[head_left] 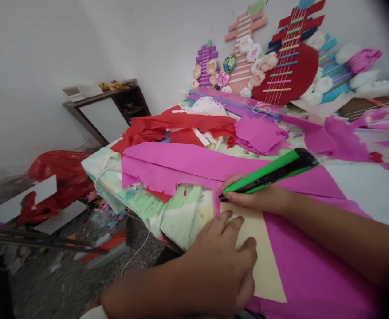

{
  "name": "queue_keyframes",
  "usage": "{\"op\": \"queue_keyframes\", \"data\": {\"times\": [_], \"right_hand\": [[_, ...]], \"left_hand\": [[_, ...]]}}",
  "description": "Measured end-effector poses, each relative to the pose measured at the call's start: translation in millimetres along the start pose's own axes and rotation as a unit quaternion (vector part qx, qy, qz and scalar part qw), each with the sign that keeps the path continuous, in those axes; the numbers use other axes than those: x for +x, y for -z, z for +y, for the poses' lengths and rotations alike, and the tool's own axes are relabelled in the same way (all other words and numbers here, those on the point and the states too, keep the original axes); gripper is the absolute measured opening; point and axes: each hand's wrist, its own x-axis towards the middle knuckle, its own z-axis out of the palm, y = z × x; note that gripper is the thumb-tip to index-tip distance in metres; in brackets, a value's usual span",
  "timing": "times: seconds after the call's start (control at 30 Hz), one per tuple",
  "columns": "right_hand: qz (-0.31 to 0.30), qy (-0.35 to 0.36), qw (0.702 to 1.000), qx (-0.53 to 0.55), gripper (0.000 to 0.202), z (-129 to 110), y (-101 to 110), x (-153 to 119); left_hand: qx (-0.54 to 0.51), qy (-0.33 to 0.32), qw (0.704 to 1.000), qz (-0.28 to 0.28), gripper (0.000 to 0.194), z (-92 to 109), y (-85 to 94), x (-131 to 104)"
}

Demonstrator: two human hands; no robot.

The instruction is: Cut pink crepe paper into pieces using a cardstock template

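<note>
In my right hand (250, 195) is a green and black box cutter (270, 175), its narrow end down by the upper edge of a cream card (265, 259). The card lies on a large sheet of magenta paper (314, 261), with a thin magenta strip showing past its upper left corner. My left hand (224, 252) lies over the card's left side, fingers apart and slightly bent, holding nothing. More magenta paper (177, 164), ragged along its near edge, stretches away to the left. Whether the blade touches the paper is too small to tell.
Red paper scraps (187, 122) and a stack of magenta pieces (259, 135) lie behind on the cloth-covered table (181, 217). Decorated paper guitars (290, 66) lean on the wall. To the left stand a dark cabinet (104, 117) and, on the floor, a red plastic bag (61, 170).
</note>
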Motion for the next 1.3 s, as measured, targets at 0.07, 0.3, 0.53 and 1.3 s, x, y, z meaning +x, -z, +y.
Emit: {"op": "queue_keyframes", "data": {"times": [0.07, 0.3, 0.53, 1.3], "right_hand": [[-0.005, 0.005, 1.0, 0.001, 0.014, 0.6, 0.3, 0.1], [0.004, -0.021, 0.999, 0.035, 0.016, -0.7, 2.5, 0.1], [-0.017, 0.012, 1.0, 0.008, 0.017, 3.1, 1.2, 2.2], [-0.041, 0.015, 0.999, -0.016, 0.017, 4.6, 4.3, 2.6]], "left_hand": [[-0.002, -0.002, 1.0, -0.004, 0.034, -0.1, 0.2, 0.3], [-0.015, -0.005, 1.0, -0.016, 0.031, -0.7, 3.1, 1.4], [-0.047, 0.002, 0.999, -0.011, 0.033, -2.6, -2.9, 2.1], [-0.033, 0.007, 0.999, -0.021, 0.031, -0.1, 0.7, 1.7]]}}
